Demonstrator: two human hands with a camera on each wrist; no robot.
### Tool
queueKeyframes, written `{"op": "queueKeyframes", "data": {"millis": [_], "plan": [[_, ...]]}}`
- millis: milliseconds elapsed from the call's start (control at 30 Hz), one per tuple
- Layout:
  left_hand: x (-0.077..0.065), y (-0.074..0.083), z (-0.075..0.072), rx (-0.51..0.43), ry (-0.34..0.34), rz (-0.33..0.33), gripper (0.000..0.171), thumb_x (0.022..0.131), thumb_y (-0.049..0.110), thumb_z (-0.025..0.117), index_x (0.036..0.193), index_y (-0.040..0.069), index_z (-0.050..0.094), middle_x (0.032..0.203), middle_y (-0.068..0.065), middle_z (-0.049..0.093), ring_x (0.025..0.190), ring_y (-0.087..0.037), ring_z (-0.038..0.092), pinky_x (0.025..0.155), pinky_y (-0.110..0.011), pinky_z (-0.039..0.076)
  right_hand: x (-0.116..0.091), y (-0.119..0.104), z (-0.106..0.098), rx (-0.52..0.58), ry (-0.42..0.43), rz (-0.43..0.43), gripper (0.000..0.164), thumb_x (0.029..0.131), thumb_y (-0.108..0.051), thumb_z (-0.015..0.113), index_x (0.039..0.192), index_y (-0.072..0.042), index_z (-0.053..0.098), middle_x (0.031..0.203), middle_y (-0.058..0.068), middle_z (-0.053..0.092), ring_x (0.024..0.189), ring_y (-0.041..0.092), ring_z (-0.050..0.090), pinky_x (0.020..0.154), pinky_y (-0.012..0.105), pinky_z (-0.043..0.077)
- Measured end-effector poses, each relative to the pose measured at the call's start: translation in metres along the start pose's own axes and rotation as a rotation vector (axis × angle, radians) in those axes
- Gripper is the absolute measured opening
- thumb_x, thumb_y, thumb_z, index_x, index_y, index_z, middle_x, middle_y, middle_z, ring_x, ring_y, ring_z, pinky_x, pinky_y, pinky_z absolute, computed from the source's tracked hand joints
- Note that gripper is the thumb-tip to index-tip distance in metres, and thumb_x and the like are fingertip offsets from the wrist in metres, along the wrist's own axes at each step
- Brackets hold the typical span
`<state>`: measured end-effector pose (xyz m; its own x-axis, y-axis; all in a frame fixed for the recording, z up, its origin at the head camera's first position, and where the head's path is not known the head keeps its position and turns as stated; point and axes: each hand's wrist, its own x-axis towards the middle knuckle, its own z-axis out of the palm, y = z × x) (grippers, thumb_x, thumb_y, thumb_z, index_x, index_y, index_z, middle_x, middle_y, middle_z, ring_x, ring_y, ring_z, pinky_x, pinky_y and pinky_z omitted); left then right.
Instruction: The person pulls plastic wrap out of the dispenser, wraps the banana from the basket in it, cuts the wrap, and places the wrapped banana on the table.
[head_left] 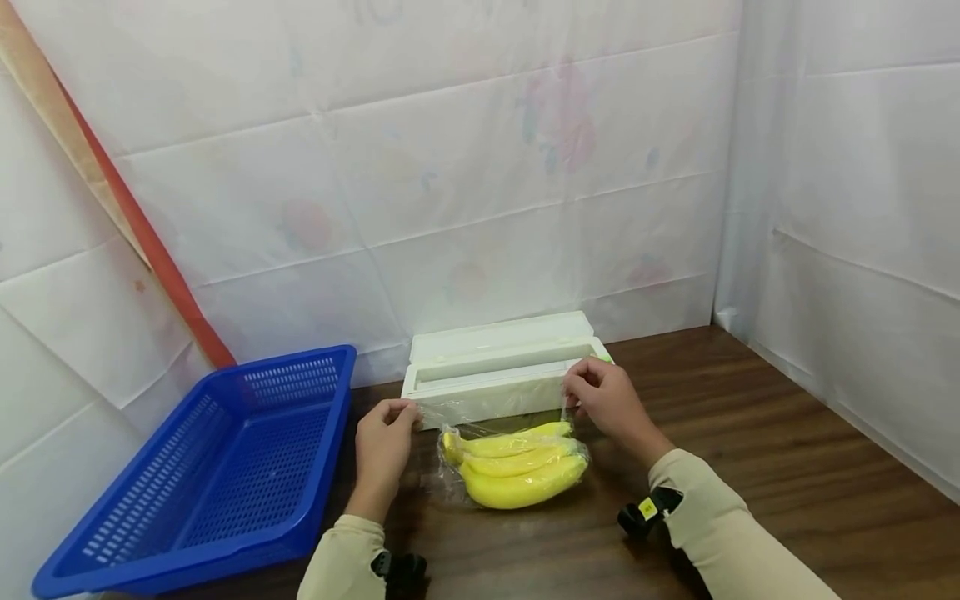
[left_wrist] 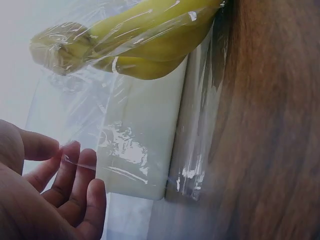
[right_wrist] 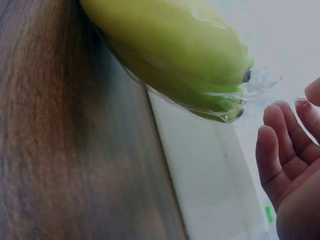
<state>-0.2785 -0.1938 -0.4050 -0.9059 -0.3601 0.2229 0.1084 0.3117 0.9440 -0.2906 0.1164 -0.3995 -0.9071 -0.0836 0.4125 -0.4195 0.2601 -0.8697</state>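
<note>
A bunch of yellow bananas point(head_left: 517, 471) lies on the table with clear plastic wrap point(left_wrist: 125, 150) around it and stretching out beyond it. At the bunch's stem side, my left hand point(head_left: 384, 442) pinches an edge of the wrap between thumb and fingers. My right hand point(head_left: 611, 404) pinches the wrap at the other side, near the banana tips point(right_wrist: 242, 100). Behind the bananas stands a long white box point(head_left: 487, 396) with its lid raised; a pale roll shows inside. The wrap passes in front of the box's face.
A blue plastic basket point(head_left: 300, 525) with slotted walls stands on the left. The dark wooden table point(head_left: 750, 433) extends to the right. White printed sheeting point(head_left: 480, 183) hangs behind, and an orange-red strip point(head_left: 172, 275) slants down at the left.
</note>
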Motion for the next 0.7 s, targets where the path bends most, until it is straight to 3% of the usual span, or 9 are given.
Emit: {"op": "queueKeyframes", "data": {"millis": [200,333,500,600,700], "plan": [[0.002,0.000,-0.010,-0.046,-0.084,0.023,0.016,0.098,0.007,0.060,0.110,-0.001,0.068,0.089,-0.014,0.069,0.086,-0.030,0.068,0.079,-0.041,0.056,-0.002,-0.011,0.000,-0.128,0.019,-0.009,0.012,0.098,-0.016,0.061,0.088,-0.009,0.064,0.079,0.009,0.064,0.070,0.026,0.061,0.061,0.039,0.056],[0.003,-0.001,-0.015,-0.017,-0.162,0.022,0.022,0.098,0.006,0.059,0.119,0.004,0.067,0.093,-0.015,0.068,0.087,-0.029,0.067,0.084,-0.045,0.055,-0.003,-0.016,0.001,-0.192,0.016,-0.016,0.012,0.098,-0.016,0.060,0.087,-0.011,0.064,0.077,0.008,0.063,0.068,0.025,0.060,0.059,0.033,0.053],[0.004,-0.001,-0.015,0.023,-0.222,0.027,0.021,0.098,0.006,0.059,0.116,0.004,0.071,0.096,-0.015,0.069,0.087,-0.026,0.067,0.084,-0.047,0.056,-0.004,-0.024,0.001,-0.262,0.037,-0.057,0.011,0.096,-0.013,0.061,0.086,-0.013,0.065,0.072,0.002,0.062,0.067,0.020,0.060,0.058,0.031,0.051],[0.002,-0.001,-0.016,0.077,-0.241,0.029,0.020,0.098,0.006,0.058,0.111,0.004,0.073,0.100,-0.013,0.070,0.089,-0.025,0.066,0.082,-0.045,0.055,-0.005,-0.028,0.003,-0.299,0.051,-0.096,0.009,0.094,-0.011,0.061,0.087,-0.012,0.066,0.073,-0.001,0.061,0.067,0.017,0.058,0.060,0.031,0.050],[0.001,-0.001,-0.018,0.178,-0.217,0.064,0.021,0.096,0.007,0.058,0.108,0.007,0.075,0.107,-0.011,0.071,0.094,-0.024,0.063,0.079,-0.039,0.052,-0.006,-0.031,0.005,-0.332,0.052,-0.128,0.008,0.094,-0.010,0.061,0.088,-0.012,0.066,0.075,-0.001,0.061,0.068,0.016,0.056,0.061,0.031,0.049]]}}
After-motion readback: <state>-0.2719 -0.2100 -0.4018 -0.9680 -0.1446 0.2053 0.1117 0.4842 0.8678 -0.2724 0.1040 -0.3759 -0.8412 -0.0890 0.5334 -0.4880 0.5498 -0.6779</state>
